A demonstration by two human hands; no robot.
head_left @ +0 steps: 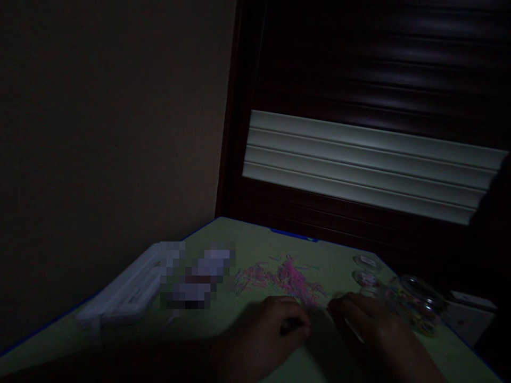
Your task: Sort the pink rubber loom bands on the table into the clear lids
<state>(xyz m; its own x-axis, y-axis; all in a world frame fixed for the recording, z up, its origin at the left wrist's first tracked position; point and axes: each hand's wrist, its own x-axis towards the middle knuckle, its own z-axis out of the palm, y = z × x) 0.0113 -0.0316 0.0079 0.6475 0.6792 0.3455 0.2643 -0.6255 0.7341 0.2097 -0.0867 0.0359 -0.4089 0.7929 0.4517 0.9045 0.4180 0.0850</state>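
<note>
In the dim light, my left hand [271, 330] is low in the middle of the view, with its thumb and fingers curled together. Anything between those fingertips is too dark to make out. To its right, my right hand [375, 324] has its fingers bent and pressed together, pointing toward the left hand; what it holds, if anything, is hidden. Just beyond both hands lies a loose pile of thin pink pieces [293, 279], with some paler ones mixed in, resembling small elastic bands. The hands are apart from each other.
A pale green table [247, 231] with a blue edge stands in a corner. On the left lie a white plastic case [123, 290] and a blurred-out item [202, 279]. At right are a clear jar of colourful rings [415, 306], small round containers [365, 276] and a white box [471, 314].
</note>
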